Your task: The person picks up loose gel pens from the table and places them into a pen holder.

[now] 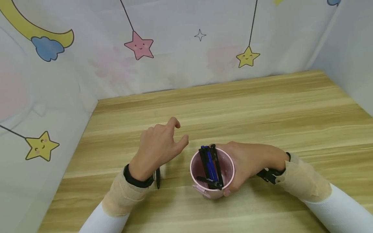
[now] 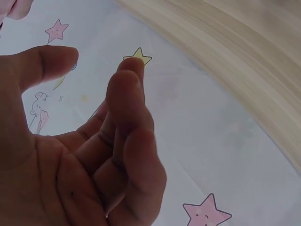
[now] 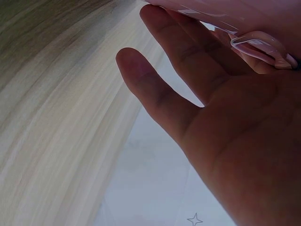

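A pink cup (image 1: 214, 194) holding several black and blue pens (image 1: 211, 165) is near the front of the table. My right hand (image 1: 244, 161) grips it from the right side, thumb near the front and fingers behind, partly hidden by the cup. In the right wrist view, the cup's glossy wall (image 3: 263, 19) and a small pink loop (image 3: 258, 47) show above the fingers of that hand. To the cup's left, my left hand (image 1: 160, 142) is raised over the table, fingers bent and thumb apart. Between its thumb and fingertips (image 2: 127, 89) there is nothing.
The wood-grain table (image 1: 262, 113) reaches back to a pale cloth backdrop (image 1: 180, 48) printed with stars and a moon. More pale cloth borders the left and right sides. A thin dark strip (image 1: 158, 178) shows beside the left wrist.
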Available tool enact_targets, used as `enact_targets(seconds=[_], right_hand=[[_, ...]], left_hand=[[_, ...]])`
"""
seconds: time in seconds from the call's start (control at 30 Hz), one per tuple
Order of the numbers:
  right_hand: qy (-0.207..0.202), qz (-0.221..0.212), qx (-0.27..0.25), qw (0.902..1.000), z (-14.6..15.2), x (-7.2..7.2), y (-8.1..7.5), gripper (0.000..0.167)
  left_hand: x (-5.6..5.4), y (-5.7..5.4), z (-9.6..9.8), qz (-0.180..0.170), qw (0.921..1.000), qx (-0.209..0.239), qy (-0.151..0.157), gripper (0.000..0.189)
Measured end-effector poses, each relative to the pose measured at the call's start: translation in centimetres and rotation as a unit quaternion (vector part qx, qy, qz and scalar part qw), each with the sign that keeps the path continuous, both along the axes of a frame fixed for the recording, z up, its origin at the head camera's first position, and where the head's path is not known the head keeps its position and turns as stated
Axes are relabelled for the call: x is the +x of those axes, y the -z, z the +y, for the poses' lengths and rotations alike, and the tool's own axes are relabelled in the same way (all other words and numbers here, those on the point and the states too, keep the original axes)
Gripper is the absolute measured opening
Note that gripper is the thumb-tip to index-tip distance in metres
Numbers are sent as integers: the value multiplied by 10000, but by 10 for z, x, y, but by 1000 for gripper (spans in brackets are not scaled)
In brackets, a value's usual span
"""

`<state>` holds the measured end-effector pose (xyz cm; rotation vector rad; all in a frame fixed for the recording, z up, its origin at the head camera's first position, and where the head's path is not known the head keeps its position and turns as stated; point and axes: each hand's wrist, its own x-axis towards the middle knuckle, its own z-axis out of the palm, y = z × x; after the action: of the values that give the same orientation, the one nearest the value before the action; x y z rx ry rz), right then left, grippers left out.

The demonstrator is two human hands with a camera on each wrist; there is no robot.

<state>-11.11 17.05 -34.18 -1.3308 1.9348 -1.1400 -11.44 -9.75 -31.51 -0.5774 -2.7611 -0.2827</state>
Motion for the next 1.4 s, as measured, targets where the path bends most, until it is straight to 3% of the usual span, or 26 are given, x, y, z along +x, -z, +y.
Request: enact_targets(seconds=[0.23, 0.57, 0.93, 1.4], right_hand=[[9, 22, 90, 10000, 0, -1, -1, 78], [-4, 76, -63, 10000, -2, 1, 5, 79], [9, 342, -34, 9994, -4, 1, 9, 82], [6, 257, -39, 9997, -4, 1, 9, 83]], left_hand=[[-1, 3, -1, 12, 9998, -192, -83, 35], [-1, 7, -6, -573, 9961, -584, -329, 39], [-5, 13, -13, -897, 9890, -1078, -464, 46], [-6, 15, -16, -1141, 9849, -1180, -558, 45]])
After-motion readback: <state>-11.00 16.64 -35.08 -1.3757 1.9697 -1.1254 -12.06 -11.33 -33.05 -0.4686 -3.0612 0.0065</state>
